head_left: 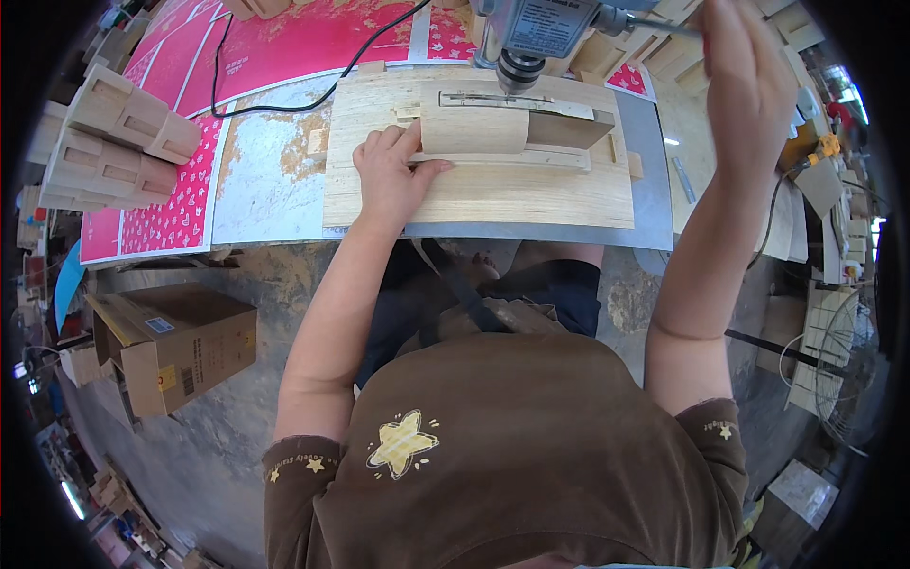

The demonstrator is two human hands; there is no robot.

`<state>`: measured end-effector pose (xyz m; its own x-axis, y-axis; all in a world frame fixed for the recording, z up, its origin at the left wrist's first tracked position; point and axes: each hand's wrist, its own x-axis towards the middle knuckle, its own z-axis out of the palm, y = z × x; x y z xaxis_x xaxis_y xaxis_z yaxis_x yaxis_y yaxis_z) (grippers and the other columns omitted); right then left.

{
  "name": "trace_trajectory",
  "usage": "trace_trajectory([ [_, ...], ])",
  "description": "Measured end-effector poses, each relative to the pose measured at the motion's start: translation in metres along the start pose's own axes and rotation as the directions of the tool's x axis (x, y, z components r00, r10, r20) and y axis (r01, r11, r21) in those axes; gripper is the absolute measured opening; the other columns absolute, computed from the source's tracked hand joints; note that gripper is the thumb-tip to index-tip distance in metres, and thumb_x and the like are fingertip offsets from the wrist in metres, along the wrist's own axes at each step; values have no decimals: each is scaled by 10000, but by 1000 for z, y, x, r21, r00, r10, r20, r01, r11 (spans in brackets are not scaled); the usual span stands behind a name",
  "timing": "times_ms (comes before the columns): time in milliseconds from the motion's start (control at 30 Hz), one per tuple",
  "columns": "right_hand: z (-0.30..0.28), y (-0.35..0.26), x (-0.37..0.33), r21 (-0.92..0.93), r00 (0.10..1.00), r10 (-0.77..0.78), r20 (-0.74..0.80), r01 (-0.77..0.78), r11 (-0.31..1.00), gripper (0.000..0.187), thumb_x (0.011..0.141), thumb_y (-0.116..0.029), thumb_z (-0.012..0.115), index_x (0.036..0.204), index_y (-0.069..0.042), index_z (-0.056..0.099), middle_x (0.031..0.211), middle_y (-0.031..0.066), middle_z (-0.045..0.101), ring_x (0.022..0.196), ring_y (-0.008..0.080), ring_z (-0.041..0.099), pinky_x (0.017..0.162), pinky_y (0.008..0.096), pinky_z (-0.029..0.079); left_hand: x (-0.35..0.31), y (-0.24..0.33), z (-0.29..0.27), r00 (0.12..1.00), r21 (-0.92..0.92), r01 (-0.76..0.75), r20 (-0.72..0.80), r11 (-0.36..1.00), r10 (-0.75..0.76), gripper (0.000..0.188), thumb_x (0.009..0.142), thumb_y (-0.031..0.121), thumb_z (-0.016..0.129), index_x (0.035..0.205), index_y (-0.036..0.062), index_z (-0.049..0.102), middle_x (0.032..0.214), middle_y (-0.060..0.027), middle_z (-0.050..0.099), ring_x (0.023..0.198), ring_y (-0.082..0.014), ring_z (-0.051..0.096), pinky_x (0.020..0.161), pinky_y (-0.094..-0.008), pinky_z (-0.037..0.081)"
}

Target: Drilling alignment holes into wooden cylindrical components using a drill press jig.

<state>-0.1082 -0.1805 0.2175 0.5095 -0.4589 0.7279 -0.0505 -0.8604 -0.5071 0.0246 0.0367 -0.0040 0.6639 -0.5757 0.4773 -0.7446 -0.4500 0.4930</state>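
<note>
A smooth, pale wooden block (474,131) with a gently rounded face lies toward the back edge of a flat, fine-grained wooden board (493,204), below a steel drill chuck (519,71). Hollow wooden pieces (118,142) stand stacked beyond the board's left edge; a black cord (275,109) curves past its back left corner. The left hand (391,175), half-curled with thumb spread, touches the block's left end; the right hand (749,90), blurred, meets a metal lever (659,25) beyond the back right corner, its grip unclear.
</note>
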Motion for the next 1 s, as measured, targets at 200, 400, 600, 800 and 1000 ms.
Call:
trace_trajectory([
  [200, 28, 29, -95, 156, 998, -43, 48, 35, 987, 73, 850, -92, 602, 841, -27, 634, 653, 55, 565, 601, 156, 543, 578, 260, 402, 0, -1, 1, 999, -12, -30, -26, 999, 30, 557, 610, 321, 776, 1109, 121, 629, 774, -3, 514, 824, -212, 473, 804, -372, 305],
  [400, 72, 61, -114, 145, 979, -189, -78, 198, 969, 69, 829, -73, 605, 871, -29, 637, 724, 77, 596, 690, 241, 541, 717, 335, 411, -1, -2, 3, 1000, -31, -2, -3, 1000, 1, 557, 607, 317, 778, 1108, 124, 629, 770, -2, 511, 818, -213, 474, 798, -368, 306],
  [600, 29, 36, -68, 103, 874, -479, -80, 485, 868, 163, 900, -57, 478, 856, 30, 608, 712, 71, 580, 668, 154, 518, 596, 269, 387, -1, -2, 3, 1000, -7, -16, -22, 1000, 15, 554, 603, 323, 782, 1095, 119, 631, 769, 2, 519, 817, -210, 484, 796, -372, 307],
  [800, 46, 16, 71, -93, 950, -273, -155, 261, 961, 352, 883, -272, 466, 807, 47, 594, 696, 138, 585, 692, 189, 563, 648, 300, 427, 6, 23, 19, 1000, 5, 10, 2, 1000, -10, 595, 585, 359, 789, 1114, 140, 627, 789, 4, 550, 841, -204, 497, 816, -387, 305],
  [1000, 43, 24, 68, 96, 998, -66, -25, 68, 993, 364, 860, -270, 456, 880, 42, 642, 752, 162, 648, 711, 212, 611, 645, 301, 452, 6, 34, 24, 999, -49, 44, -4, 998, -45, 585, 599, 354, 786, 1120, 137, 630, 795, 0, 553, 846, -211, 498, 830, -395, 302],
])
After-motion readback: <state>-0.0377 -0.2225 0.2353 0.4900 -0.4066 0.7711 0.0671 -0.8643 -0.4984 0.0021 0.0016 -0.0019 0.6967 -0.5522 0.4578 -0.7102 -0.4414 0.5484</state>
